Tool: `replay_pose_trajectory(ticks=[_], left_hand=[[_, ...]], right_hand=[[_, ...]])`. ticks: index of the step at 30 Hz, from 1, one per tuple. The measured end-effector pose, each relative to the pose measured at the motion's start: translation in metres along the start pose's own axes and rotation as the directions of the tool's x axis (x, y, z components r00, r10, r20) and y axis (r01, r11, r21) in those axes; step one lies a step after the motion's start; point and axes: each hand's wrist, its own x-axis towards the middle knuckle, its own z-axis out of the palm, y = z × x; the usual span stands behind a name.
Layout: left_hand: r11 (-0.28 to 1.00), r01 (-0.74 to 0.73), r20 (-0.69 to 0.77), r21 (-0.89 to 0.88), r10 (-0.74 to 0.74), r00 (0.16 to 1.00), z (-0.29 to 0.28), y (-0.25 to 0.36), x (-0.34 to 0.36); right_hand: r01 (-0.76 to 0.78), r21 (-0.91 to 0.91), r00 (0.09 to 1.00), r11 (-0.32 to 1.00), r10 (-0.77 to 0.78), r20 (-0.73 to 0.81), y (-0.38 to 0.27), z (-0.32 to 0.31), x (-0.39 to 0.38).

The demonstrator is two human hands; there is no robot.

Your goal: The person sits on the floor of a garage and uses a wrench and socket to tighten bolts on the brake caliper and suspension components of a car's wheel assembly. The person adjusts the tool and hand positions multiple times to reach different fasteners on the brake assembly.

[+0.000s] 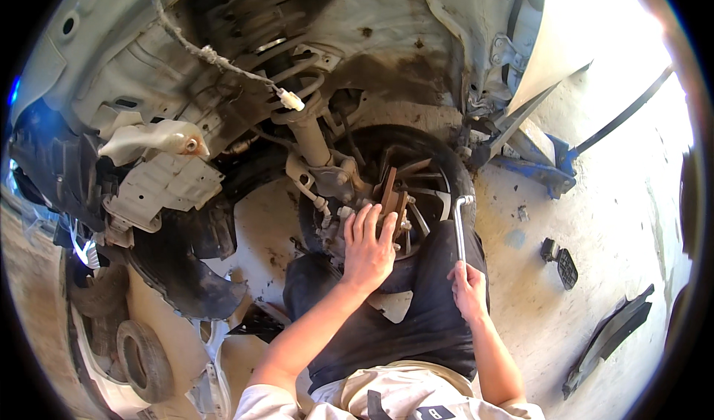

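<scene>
A: What is worn on top?
B: A cream shirt (401, 379), creased into soft folds across the front. Its left sleeve (266, 404) and right sleeve (523, 412) are pale and short, leaving the forearms (316, 323) bare.
A: Are there markings?
B: A small dark patch (425, 414) with a light mark on the shirt front, and a narrow dark strip (375, 405) to its left.
A: And the legs?
B: Plain, nearly black trousers (431, 338), wrinkled over the thighs. The fingers (361, 223) are bare too.
</scene>
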Motion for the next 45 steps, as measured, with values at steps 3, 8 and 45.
replay_pose_trajectory(ticks=[3,8,45], left_hand=[[0.998,-0.060,-0.025,-0.031,0.059,0.998,-0.005,-0.020,-0.008],[0.998,-0.063,0.049,-0.003,0.063,0.997,-0.018,-0.046,-0.024],[0.188,0.429,-0.060,-0.883,-0.954,0.295,0.034,-0.125,-0.023]], right_hand=[[-0.006,-0.062,1.000,0.998,0.006,0.007,-0.006,0.000,-0.002],[0.043,-0.048,0.994,0.998,-0.038,0.098,-0.022,0.008,0.022],[0.338,0.102,0.881,0.936,-0.352,0.315,-0.084,0.151,0.160]])
